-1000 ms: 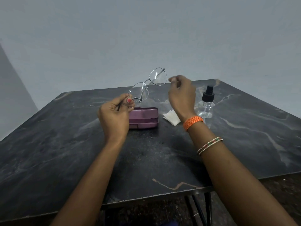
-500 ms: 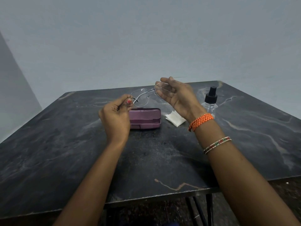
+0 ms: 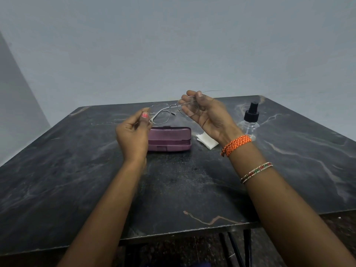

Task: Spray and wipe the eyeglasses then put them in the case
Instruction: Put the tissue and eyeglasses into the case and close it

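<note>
Thin metal-framed eyeglasses (image 3: 169, 111) hang in the air above the table, held level between both hands. My left hand (image 3: 133, 133) pinches the left end of the frame near its hinge. My right hand (image 3: 208, 114), palm up, pinches the right lens rim and temple, and the temple arm sticks out to the right. Below the glasses a purple case (image 3: 169, 139) lies shut on the table. A folded white cloth (image 3: 207, 140) lies right of the case, partly behind my right wrist. A clear spray bottle (image 3: 250, 122) with a black nozzle stands further right.
The dark marble table (image 3: 77, 170) has its front edge close to me and a grey wall behind it. Dark rods show under the table's front edge at the bottom right.
The glasses came down from a raised tilt to level above the case. My right hand turned palm up and took hold of the right side of the frame.
</note>
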